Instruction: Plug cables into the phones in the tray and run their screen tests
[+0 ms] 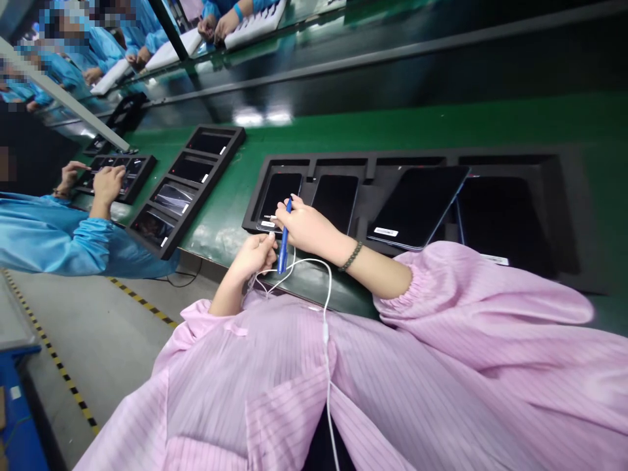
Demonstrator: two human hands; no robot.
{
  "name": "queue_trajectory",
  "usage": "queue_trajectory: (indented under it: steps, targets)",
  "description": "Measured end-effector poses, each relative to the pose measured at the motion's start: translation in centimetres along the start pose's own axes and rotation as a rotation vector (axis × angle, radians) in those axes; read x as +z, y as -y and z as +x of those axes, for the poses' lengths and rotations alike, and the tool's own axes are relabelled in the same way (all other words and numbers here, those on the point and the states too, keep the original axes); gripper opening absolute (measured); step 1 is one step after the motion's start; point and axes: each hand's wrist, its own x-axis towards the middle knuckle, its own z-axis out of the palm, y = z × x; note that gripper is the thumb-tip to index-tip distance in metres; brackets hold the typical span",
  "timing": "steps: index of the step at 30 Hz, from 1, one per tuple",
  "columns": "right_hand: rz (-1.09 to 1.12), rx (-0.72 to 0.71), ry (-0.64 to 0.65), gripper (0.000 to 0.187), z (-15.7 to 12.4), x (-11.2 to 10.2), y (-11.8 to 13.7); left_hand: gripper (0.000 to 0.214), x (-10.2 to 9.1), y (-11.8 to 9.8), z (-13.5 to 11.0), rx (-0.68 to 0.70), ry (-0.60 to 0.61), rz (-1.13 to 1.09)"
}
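Note:
My right hand (305, 226) is closed around a blue pen-like tool (284, 243), held upright over the near edge of a black foam tray (363, 163). A small metal plug tip (269, 218) sticks out beyond its fingers toward the leftmost dark phone (280, 193) in the tray. My left hand (254, 255) sits just below, fingers pinched on a thin white cable (324, 307) that trails down over my pink striped smock. Another phone (336, 199) and a larger tilted tablet (419, 204) lie in the same tray.
The tray rests on a green conveyor belt (392, 127). To the left, another black tray (189, 183) holds several phones. A co-worker in a blue sleeve (53, 235) has hands on a further tray (118, 173). More people work across the line at white trays (255, 23).

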Motion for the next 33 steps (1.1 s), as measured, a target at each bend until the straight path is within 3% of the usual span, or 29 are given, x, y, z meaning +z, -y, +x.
queue_trajectory:
  steps: [3, 5, 8, 10, 11, 15, 18, 22, 26, 29, 33]
  targets:
    - [-0.005, 0.011, 0.009, 0.033, -0.3, -0.5, -0.2, 0.044, -0.9, -0.4, -0.6, 0.021, -0.056, 0.051]
    - [-0.014, 0.004, 0.000, 0.033, -1.1, -1.3, -0.6, 0.037, -1.7, -0.2, -1.3, 0.133, -0.264, 0.099]
    - [-0.082, 0.040, -0.082, 0.035, -3.7, -3.1, -1.9, 0.030, -3.4, 0.2, -2.5, 0.364, -0.669, 0.072]
    - [-0.161, 0.157, -0.166, 0.038, -6.3, -4.5, -3.1, 0.032, -4.3, 0.2, -3.3, 0.437, -0.794, -0.062]
    - [-0.204, 0.245, -0.209, 0.039, -7.7, -5.2, -3.8, 0.033, -4.6, 0.1, -3.7, 0.439, -0.796, -0.157]
    - [-0.316, 0.658, -0.376, 0.041, -12.5, -7.1, -7.2, 0.041, -3.8, -0.8, -5.4, 0.302, -0.548, -0.500]
    - [-0.246, 0.822, -0.360, 0.039, -13.8, -7.4, -9.0, 0.045, -1.6, -1.1, -6.6, 0.200, -0.359, -0.575]
    - [-0.058, 0.808, -0.401, 0.033, -13.4, -7.3, -9.2, 0.054, 1.6, 0.5, -7.5, 0.136, -0.072, -0.490]
    - [0.172, 0.776, -0.516, 0.039, -12.7, -6.8, -8.6, 0.061, 2.8, 2.8, -7.5, 0.076, 0.229, -0.406]
    - [0.337, 0.720, -0.565, 0.047, -12.3, -6.2, -8.5, 0.062, 2.9, 3.1, -7.1, 0.103, 0.222, -0.259]
    - [0.498, 0.692, -0.595, 0.053, -11.9, -6.2, -8.5, 0.064, 3.1, 1.4, -7.0, 0.133, 0.228, -0.022]
